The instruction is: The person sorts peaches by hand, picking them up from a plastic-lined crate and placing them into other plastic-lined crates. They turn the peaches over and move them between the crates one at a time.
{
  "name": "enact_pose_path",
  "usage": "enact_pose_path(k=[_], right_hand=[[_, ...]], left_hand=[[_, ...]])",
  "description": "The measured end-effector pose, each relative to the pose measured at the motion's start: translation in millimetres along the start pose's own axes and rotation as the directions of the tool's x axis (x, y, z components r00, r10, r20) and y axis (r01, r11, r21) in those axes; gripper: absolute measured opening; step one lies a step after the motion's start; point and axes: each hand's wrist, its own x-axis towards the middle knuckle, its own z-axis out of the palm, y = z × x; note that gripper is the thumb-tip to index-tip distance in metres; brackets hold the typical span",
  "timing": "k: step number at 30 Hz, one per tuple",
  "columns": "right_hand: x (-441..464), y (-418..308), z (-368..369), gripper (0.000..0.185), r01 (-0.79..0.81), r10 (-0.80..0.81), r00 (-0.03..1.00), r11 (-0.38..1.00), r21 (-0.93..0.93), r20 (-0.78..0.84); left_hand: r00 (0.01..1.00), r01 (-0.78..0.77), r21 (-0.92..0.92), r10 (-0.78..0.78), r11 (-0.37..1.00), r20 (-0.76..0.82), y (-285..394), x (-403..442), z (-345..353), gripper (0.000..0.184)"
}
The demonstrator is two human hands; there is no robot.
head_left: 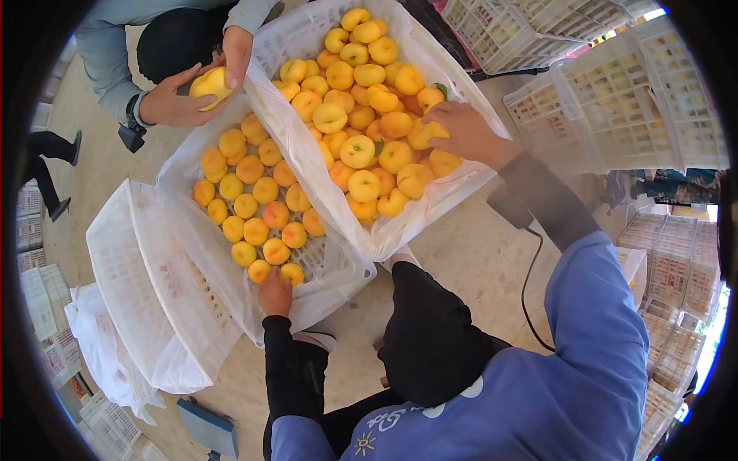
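Yellow peaches [357, 151] are heaped in a white crate [461, 65] lined with thin white sheeting. My right hand [470, 134] reaches over the right rim of this crate, fingers curled round a peach [421, 135] at the edge of the heap. To the left, a second lined crate [323, 286] holds a single layer of peaches [265, 189] in rows. My left hand [275, 295] is down at the near end of that layer. Its fingers close on a peach [291, 273], beside another peach [259, 270]; the fingertips are partly hidden.
Opposite me, a co-worker's hands [192, 96] hold a peach [211, 88]. A white lined crate [157, 284] leans at the left, near a blue-grey flat object [207, 427]. Stacked crates [607, 100] stand at the right. A black cable [526, 292] hangs by my right arm.
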Motion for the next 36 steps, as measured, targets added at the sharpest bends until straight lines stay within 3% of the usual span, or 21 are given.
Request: enact_pose_path(k=[1,2,3,4,5,7,14,17,19,21,23,24,25,26,27,29,31,33,36], right_hand=[[10.4,11.2,2.1,0.030,-0.001,0.001,1.000,1.000,0.000,-0.002],[21.3,19.9,8.1,0.035,0.085,-0.062,0.989,0.981,-0.174,0.133],[30.8,23.3,12.6,0.040,0.190,-0.100,0.957,0.925,-0.328,0.273],[42.0,19.1,17.1,0.048,0.234,-0.033,0.896,0.881,-0.410,0.442],[46.8,22.6,27.8,0.048,0.235,-0.036,0.897,0.883,-0.407,0.440],[52.4,32.1,56.2,0.058,0.399,-0.138,0.869,0.765,-0.506,0.476],[58.3,38.7,59.4,0.055,0.357,-0.129,0.893,0.785,-0.507,0.431],[59.6,36.6,59.2,0.058,0.343,-0.098,0.863,0.834,-0.433,0.496],[51.9,32.8,52.5,0.063,0.303,-0.143,0.918,0.855,-0.421,0.371],[46.8,19.6,34.5,0.066,0.299,-0.129,0.903,0.873,-0.385,0.410],[34.9,10.8,23.1,0.068,0.251,-0.195,0.953,0.936,-0.247,0.231],[29.2,-3.3,11.6,0.069,0.247,-0.216,0.963,0.947,-0.204,0.161],[22.8,-20.1,1.4,0.069,0.251,-0.220,0.962,0.946,-0.205,0.163],[16.8,-38.9,-7.7,0.069,0.214,-0.211,0.976,0.975,-0.058,0.053],[11.8,-57.7,-14.3,0.070,0.190,-0.185,0.981,0.977,0.099,-0.054],[5.3,-93.7,-20.5,0.070,0.171,-0.161,0.985,0.964,0.204,-0.064],[2.2,-124.0,-19.6,0.071,0.158,-0.143,0.987,0.934,0.321,-0.068],[0.5,-149.8,-15.3,0.071,0.275,-0.203,0.953,0.892,0.359,-0.227],[-1.9,-176.9,-9.5,0.069,0.317,-0.234,0.943,0.848,0.425,-0.237]], left_hand=[[0.995,-0.024,-0.025,0.022,0.999,-0.101,-1.3,0.4,1.7,0.044],[0.979,-0.050,-0.047,0.040,0.998,-0.201,-2.2,1.4,2.8,0.047],[0.978,-0.050,-0.045,0.040,0.998,-0.204,3.7,3.2,-3.6,0.047],[0.975,-0.057,-0.075,0.039,0.996,-0.219,16.5,6.1,-17.2,0.048],[0.972,-0.063,-0.105,0.037,0.993,-0.233,29.3,8.8,-30.0,0.049],[0.960,-0.096,-0.117,0.061,0.988,-0.273,50.5,14.1,-49.5,0.048],[0.903,-0.218,-0.158,0.137,0.963,-0.407,100.9,12.6,-80.3,0.045],[0.887,-0.260,-0.210,0.147,0.942,-0.438,108.2,7.9,-82.7,0.043],[0.897,-0.250,-0.270,0.118,0.930,-0.427,117.8,4.2,-93.7,0.042],[0.906,-0.247,-0.330,0.096,0.911,-0.413,131.9,1.4,-107.2,0.041],[0.943,-0.237,-0.636,0.015,0.735,-0.333,150.7,-0.6,-120.8,0.038],[0.942,-0.236,-0.638,0.012,0.733,-0.335,161.7,-1.7,-128.9,0.038],[0.956,-0.252,-0.766,0.030,0.592,-0.291,173.4,-3.1,-137.6,0.037],[0.966,-0.250,-0.867,0.055,0.431,-0.252,184.4,-4.6,-144.9,0.037],[0.967,-0.247,-0.868,0.046,0.432,-0.252,193.6,-6.3,-150.3,0.037],[0.975,-0.201,-0.969,0.125,0.143,-0.184,208.5,-9.0,-158.8,0.040],[0.971,-0.215,-0.971,0.124,0.104,-0.202,218.1,-10.6,-165.3,0.042],[0.970,-0.225,-0.972,0.114,0.072,-0.216,221.1,-11.1,-166.8,0.044],[0.965,-0.254,-0.967,0.077,0.013,-0.253,216.5,-10.3,-166.8,0.050]])
